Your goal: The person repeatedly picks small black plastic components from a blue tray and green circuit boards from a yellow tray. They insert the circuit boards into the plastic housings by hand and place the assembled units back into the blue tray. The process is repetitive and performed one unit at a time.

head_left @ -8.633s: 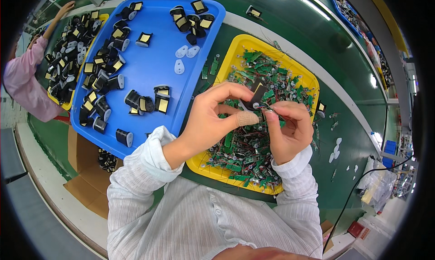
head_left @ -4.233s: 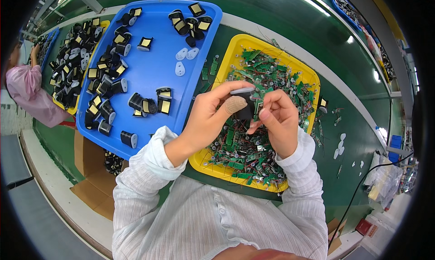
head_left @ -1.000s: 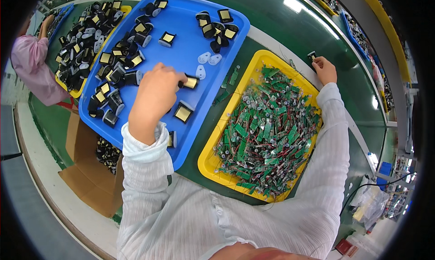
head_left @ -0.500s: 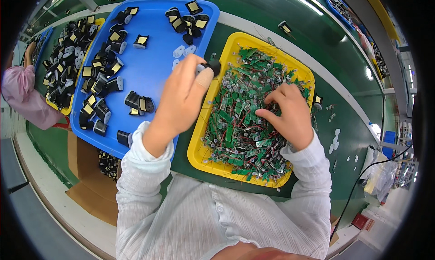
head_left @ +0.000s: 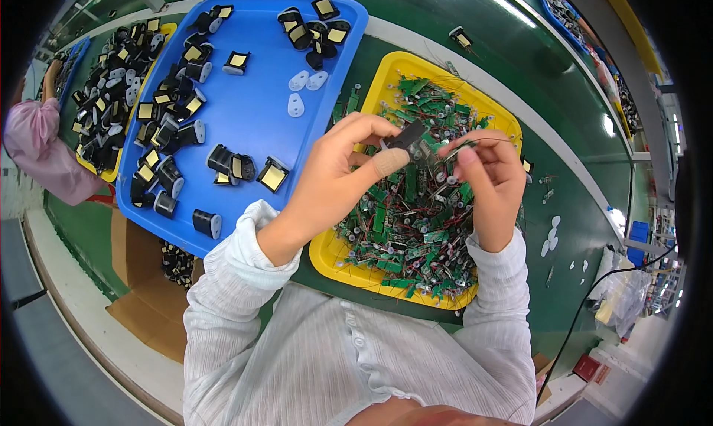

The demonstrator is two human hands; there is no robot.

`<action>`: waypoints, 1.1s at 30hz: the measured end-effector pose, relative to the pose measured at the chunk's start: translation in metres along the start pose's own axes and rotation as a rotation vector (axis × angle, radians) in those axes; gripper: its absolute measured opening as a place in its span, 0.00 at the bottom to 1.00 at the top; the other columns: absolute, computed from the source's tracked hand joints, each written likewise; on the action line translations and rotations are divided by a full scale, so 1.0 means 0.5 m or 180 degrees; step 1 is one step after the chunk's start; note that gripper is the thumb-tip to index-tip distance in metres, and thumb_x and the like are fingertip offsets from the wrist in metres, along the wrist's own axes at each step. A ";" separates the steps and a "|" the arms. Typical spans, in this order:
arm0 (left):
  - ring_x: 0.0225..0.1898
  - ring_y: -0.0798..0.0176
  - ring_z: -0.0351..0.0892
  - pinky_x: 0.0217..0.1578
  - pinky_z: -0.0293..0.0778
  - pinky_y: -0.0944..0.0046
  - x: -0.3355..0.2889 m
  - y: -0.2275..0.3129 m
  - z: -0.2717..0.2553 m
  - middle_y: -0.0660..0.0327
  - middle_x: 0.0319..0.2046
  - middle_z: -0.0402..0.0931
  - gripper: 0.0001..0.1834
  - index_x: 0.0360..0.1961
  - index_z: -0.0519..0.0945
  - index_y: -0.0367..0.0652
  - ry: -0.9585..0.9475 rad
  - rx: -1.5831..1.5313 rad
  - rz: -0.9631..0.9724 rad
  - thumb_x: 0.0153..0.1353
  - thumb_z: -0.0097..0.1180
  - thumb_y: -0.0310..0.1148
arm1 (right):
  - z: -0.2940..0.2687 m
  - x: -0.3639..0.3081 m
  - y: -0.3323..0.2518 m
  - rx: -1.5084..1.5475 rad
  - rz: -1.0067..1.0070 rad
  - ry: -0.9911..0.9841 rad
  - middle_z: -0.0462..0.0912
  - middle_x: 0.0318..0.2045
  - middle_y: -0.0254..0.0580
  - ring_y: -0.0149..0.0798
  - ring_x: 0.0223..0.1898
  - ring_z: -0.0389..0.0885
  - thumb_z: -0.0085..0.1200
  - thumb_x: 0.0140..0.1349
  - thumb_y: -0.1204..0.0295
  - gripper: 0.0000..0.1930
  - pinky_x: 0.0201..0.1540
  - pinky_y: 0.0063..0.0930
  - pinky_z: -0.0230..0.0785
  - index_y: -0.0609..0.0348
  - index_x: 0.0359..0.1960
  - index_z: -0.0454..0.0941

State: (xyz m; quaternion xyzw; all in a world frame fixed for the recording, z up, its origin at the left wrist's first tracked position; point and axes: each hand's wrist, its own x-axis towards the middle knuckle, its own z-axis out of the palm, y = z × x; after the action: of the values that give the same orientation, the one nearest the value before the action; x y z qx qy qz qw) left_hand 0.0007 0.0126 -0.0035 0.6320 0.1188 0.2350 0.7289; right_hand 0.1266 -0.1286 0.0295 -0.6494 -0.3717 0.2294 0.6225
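Observation:
Both hands are raised over the yellow tray (head_left: pixel 324 259), which is heaped with small green circuit boards (head_left: pixel 386 225) and thin wires. Between thumb and fingers, my left hand (head_left: pixel 330 175) grips a small black plastic housing (head_left: pixel 408 135); the thumb has a tan bandage. Close by on the right, my right hand (head_left: pixel 493 184) is pinched on a small circuit board with wires (head_left: pixel 459 148), largely covered by the fingers. The housing and the board are near each other; whether they touch I cannot tell.
A blue tray (head_left: pixel 256 106) on the left bears several black housings with pale yellow pads (head_left: pixel 275 173) and loose grey oval caps (head_left: pixel 295 105). Beyond it stands another yellow tray (head_left: pixel 125 147) of housings, near a person in pink (head_left: pixel 52 151). An open cardboard box (head_left: pixel 152 307) sits below.
My left hand has moved right, from beside the blue tray to over the boards, with a housing. My right hand has lifted a board from the heap. Another housing now lies in the blue tray.

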 end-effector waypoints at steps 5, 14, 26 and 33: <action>0.39 0.68 0.72 0.36 0.71 0.70 0.000 0.003 0.003 0.61 0.38 0.70 0.14 0.38 0.74 0.38 0.0128 0.0556 -0.0055 0.50 0.60 0.28 | -0.001 0.002 0.013 0.0879 0.0256 0.0364 0.77 0.34 0.45 0.28 0.30 0.75 0.47 0.58 0.78 0.13 0.33 0.21 0.71 0.65 0.45 0.65; 0.39 0.65 0.73 0.34 0.72 0.68 0.007 -0.003 0.000 0.58 0.40 0.71 0.15 0.37 0.75 0.38 0.0229 0.1479 0.0359 0.47 0.62 0.28 | -0.010 0.015 0.029 -0.1094 0.0073 -0.0150 0.76 0.28 0.39 0.33 0.30 0.77 0.56 0.46 0.84 0.06 0.33 0.22 0.73 0.64 0.27 0.78; 0.41 0.64 0.73 0.37 0.72 0.67 0.004 0.001 0.005 0.57 0.42 0.72 0.16 0.39 0.74 0.38 -0.0071 0.1027 0.0193 0.48 0.62 0.28 | -0.010 -0.003 0.025 -0.0310 0.0330 0.0099 0.77 0.28 0.35 0.23 0.32 0.75 0.58 0.50 0.81 0.11 0.30 0.14 0.66 0.63 0.35 0.71; 0.37 0.63 0.75 0.34 0.72 0.68 -0.003 -0.001 0.018 0.60 0.36 0.75 0.16 0.35 0.75 0.39 0.0120 0.0749 0.0139 0.45 0.64 0.30 | 0.010 -0.018 0.014 -0.0425 -0.0287 0.0209 0.79 0.31 0.36 0.25 0.33 0.77 0.58 0.50 0.81 0.13 0.36 0.16 0.68 0.64 0.38 0.73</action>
State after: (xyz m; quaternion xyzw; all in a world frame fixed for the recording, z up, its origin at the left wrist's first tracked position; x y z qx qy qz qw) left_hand 0.0036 0.0041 -0.0025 0.7111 0.1455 0.2472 0.6420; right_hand 0.1185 -0.1318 0.0203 -0.6792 -0.3944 0.1544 0.5994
